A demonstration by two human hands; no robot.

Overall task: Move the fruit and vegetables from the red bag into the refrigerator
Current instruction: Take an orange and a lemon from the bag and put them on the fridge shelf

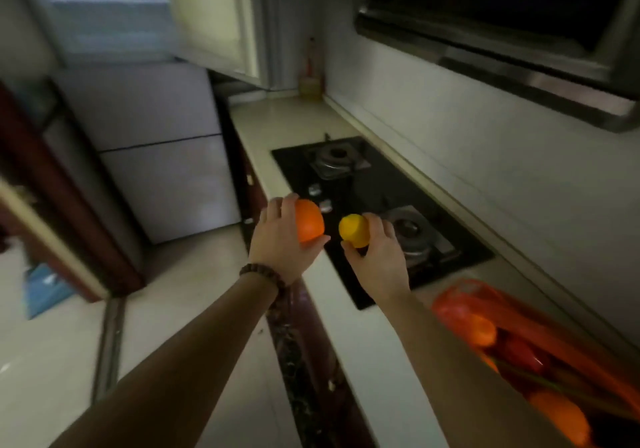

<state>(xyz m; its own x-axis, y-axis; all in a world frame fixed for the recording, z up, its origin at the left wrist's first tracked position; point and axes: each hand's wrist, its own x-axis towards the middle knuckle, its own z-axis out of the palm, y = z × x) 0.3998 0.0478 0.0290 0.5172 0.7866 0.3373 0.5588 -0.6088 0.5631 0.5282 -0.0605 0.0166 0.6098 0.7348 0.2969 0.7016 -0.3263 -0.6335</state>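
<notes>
Left hand [281, 240] grips a round orange fruit [309, 221], right hand [379, 257] a smaller yellow one [353, 230], above the pale desk [349, 337]; more remains in the red plastic bag [485, 309]. Carrying step: next, reaching the white refrigerator's [152, 143] open upper compartment.

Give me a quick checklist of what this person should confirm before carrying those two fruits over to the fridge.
1. Left hand grips the orange firmly: ok.
2. Right hand grips the yellow fruit firmly: ok.
3. Refrigerator upper door open: ok, the lit interior shows.
4. Free shelf space inside: cannot tell, too blurred.
5. Floor path to the fridge: cannot tell; a blue object lies on the floor off to the left.
6. Red bag steady on the counter, produce still inside: ok.
</notes>
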